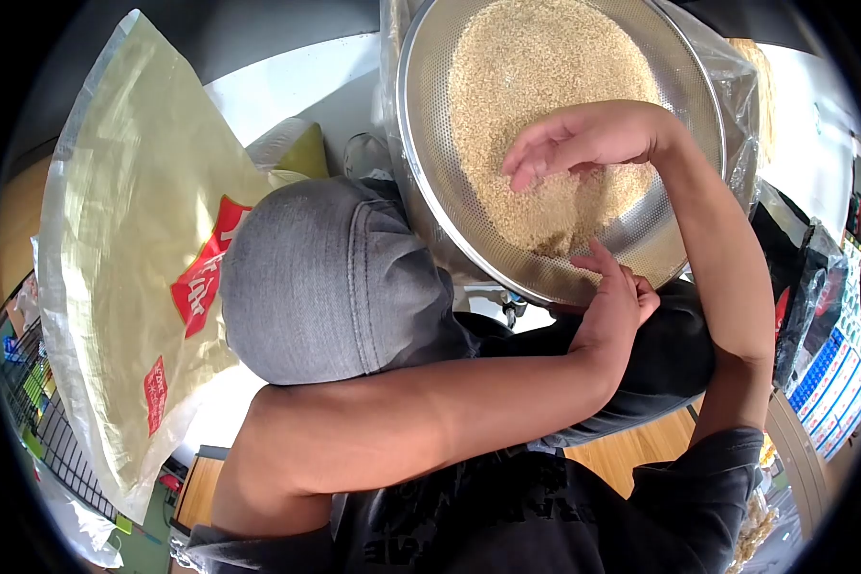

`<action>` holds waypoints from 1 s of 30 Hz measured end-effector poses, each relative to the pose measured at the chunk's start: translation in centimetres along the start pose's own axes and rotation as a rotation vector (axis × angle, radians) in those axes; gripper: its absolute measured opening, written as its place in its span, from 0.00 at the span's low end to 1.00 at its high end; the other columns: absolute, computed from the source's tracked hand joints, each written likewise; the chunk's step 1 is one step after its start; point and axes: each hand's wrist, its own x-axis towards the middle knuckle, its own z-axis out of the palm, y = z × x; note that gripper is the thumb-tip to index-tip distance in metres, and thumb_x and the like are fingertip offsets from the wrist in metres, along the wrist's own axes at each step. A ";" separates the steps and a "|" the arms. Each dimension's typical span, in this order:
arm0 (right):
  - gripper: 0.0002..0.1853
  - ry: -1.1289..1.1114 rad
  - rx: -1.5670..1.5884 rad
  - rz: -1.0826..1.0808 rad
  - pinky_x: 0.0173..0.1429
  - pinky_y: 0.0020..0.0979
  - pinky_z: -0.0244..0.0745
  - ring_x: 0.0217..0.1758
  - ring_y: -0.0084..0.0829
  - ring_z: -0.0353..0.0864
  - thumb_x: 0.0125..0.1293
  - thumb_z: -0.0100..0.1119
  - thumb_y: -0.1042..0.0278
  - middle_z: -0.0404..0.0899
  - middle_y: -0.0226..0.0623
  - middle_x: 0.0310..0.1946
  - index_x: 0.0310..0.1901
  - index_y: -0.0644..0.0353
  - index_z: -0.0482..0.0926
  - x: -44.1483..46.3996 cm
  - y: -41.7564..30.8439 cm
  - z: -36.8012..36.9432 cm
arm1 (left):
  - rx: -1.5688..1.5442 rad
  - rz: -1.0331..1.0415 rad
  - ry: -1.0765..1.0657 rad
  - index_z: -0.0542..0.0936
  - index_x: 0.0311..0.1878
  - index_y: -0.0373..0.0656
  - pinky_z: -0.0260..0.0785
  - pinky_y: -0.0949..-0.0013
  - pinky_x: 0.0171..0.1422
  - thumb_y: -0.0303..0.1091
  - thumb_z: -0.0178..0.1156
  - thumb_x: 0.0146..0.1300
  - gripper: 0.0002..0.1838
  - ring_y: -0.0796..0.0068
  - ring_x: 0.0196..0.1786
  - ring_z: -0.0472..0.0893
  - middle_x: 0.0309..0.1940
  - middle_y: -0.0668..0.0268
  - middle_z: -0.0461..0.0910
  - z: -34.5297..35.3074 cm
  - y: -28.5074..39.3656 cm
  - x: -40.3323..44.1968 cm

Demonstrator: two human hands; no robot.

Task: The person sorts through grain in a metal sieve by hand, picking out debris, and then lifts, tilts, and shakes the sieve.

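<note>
A large round perforated metal sieve (pixel 419 143) holds a wide heap of small pale-tan grains (pixel 536 72). My right hand (pixel 593 143) hovers over the grains, palm inward, with its fingers loosely curved and nothing visible in them. At the sieve's near side is my left hand (pixel 617 298), close to the rim. One of its fingers stretches toward the grains while the others bend; I see nothing held. Between the hands, the grains thin out and bare mesh shows, with a small darker patch (pixel 553 244) at the heap's lower edge.
A big yellowish plastic sack (pixel 134 220) with red printed labels stands at the left. My bent knee in grey cloth (pixel 306 277) rises beside the sieve. Clear plastic (pixel 737 105) surrounds the sieve's far side. Blue-and-white packaging (pixel 832 392) lies at the right.
</note>
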 end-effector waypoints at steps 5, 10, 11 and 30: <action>0.26 0.290 0.284 -0.350 0.69 0.35 0.78 0.66 0.34 0.80 0.79 0.52 0.58 0.74 0.41 0.69 0.75 0.53 0.65 2.3 1.5 0.0 | 0.005 0.009 0.004 0.64 0.66 0.44 0.66 0.37 0.67 0.35 0.52 0.73 0.21 0.51 0.47 0.82 0.46 0.55 0.79 -0.1 -0.1 -0.1; 0.23 0.669 0.628 -0.731 0.75 0.39 0.71 0.70 0.34 0.76 0.82 0.47 0.60 0.75 0.41 0.68 0.72 0.61 0.69 3.4 3.1 -2.6 | 0.027 0.003 0.019 0.64 0.66 0.44 0.66 0.36 0.66 0.34 0.52 0.72 0.22 0.52 0.48 0.82 0.46 0.56 0.79 0.0 0.1 0.0; 0.19 0.718 0.777 -0.809 0.71 0.39 0.74 0.66 0.37 0.78 0.79 0.50 0.67 0.77 0.40 0.62 0.68 0.60 0.71 2.9 3.2 -3.0 | 0.014 0.001 0.017 0.64 0.66 0.44 0.66 0.36 0.66 0.34 0.53 0.72 0.22 0.52 0.48 0.82 0.46 0.56 0.79 0.0 0.1 0.0; 0.19 1.050 0.617 -0.493 0.71 0.33 0.71 0.65 0.29 0.78 0.81 0.46 0.58 0.83 0.36 0.57 0.56 0.60 0.84 -1.5 7.5 -2.4 | -0.024 0.004 -0.051 0.63 0.66 0.41 0.65 0.37 0.70 0.33 0.59 0.67 0.27 0.49 0.47 0.82 0.46 0.55 0.78 -0.8 -0.2 0.4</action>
